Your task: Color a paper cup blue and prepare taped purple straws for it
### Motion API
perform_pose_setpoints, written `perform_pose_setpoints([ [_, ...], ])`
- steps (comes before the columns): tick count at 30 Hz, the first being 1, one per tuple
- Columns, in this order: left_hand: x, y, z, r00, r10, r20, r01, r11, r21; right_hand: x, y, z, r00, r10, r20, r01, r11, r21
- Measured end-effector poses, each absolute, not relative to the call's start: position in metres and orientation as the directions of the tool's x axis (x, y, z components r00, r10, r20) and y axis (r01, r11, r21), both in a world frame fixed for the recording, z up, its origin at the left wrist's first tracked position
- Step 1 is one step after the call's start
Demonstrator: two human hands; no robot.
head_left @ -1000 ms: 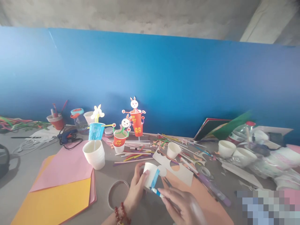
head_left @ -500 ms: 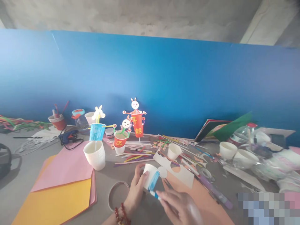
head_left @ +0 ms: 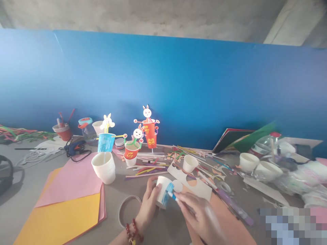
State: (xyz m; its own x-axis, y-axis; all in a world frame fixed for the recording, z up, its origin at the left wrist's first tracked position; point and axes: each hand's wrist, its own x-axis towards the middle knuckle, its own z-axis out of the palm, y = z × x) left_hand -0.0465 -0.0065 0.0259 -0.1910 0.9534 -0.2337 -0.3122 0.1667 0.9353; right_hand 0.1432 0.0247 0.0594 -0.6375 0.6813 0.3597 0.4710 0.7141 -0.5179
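Note:
A white paper cup (head_left: pixel 160 197), partly coloured blue, is tilted in my left hand (head_left: pixel 148 201), whose fingers wrap its left side. A beaded bracelet circles that wrist. My right hand (head_left: pixel 195 211) is closed round a blue marker (head_left: pixel 173 195), its tip at the blue patch on the cup's side. Just behind the cup lies a white sheet with round holes (head_left: pixel 201 190), along with a loose white paper disc (head_left: pixel 177 185). Orange paper (head_left: pixel 224 217) spreads beneath my right hand. A ring of tape (head_left: pixel 129 211) lies left of my left wrist.
Pink and yellow sheets (head_left: pixel 74 211) lie left, beside a stack of white cups (head_left: pixel 104 173) holding a blue cup figure (head_left: pixel 106 143). Red cup rabbit figures (head_left: pixel 151 136) stand behind. Coloured sticks (head_left: pixel 148 168) and paper scraps litter the middle. Plastic-wrapped cups (head_left: pixel 268 172) crowd the right.
The marker tip has moved up along the cup's side, from near its lower end to the middle of the blue patch. My left hand keeps hold of the cup, which has turned slightly.

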Motion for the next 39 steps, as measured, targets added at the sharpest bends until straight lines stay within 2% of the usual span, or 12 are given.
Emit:
perform_pose_setpoints([
  [4, -0.047, -0.006, 0.026, -0.21, 0.948, -0.239, -0.312, 0.166, 0.935, 0.141, 0.011, 0.057, -0.773, 0.532, 0.346, 0.38, 0.824, -0.42],
  [9, -0.047, -0.007, 0.023, -0.18, 0.958, -0.222, -0.291, 0.163, 0.943, 0.142, 0.016, 0.063, -0.632, 0.666, 0.396, 0.395, 0.717, -0.574],
  [14, -0.047, -0.006, 0.02, -0.212, 0.959, -0.188, -0.286, 0.123, 0.95, 0.142, 0.027, 0.064, -0.699, 0.617, 0.361, 0.433, 0.768, -0.473],
  [16, -0.047, -0.006, 0.022, -0.21, 0.957, -0.199, -0.287, 0.134, 0.949, 0.143, 0.033, 0.064, -0.66, 0.652, 0.374, 0.482, 0.749, -0.455],
  [19, -0.047, -0.006, 0.025, -0.208, 0.954, -0.215, -0.28, 0.152, 0.948, 0.145, 0.039, 0.063, -0.56, 0.714, 0.42, 0.549, 0.7, -0.457],
  [25, -0.047, -0.008, 0.025, -0.171, 0.965, -0.199, -0.302, 0.141, 0.943, 0.143, 0.026, 0.063, -0.665, 0.661, 0.347, 0.492, 0.737, -0.463],
  [29, -0.047, -0.007, 0.022, -0.202, 0.958, -0.202, -0.294, 0.138, 0.946, 0.145, 0.028, 0.062, -0.561, 0.712, 0.422, 0.55, 0.701, -0.453],
  [34, -0.047, -0.007, 0.023, -0.194, 0.957, -0.215, -0.309, 0.148, 0.94, 0.144, 0.031, 0.059, -0.612, 0.69, 0.386, 0.502, 0.716, -0.484],
  [39, -0.046, -0.008, 0.029, -0.197, 0.955, -0.22, -0.302, 0.154, 0.941, 0.144, 0.033, 0.06, -0.55, 0.72, 0.423, 0.554, 0.693, -0.461],
])
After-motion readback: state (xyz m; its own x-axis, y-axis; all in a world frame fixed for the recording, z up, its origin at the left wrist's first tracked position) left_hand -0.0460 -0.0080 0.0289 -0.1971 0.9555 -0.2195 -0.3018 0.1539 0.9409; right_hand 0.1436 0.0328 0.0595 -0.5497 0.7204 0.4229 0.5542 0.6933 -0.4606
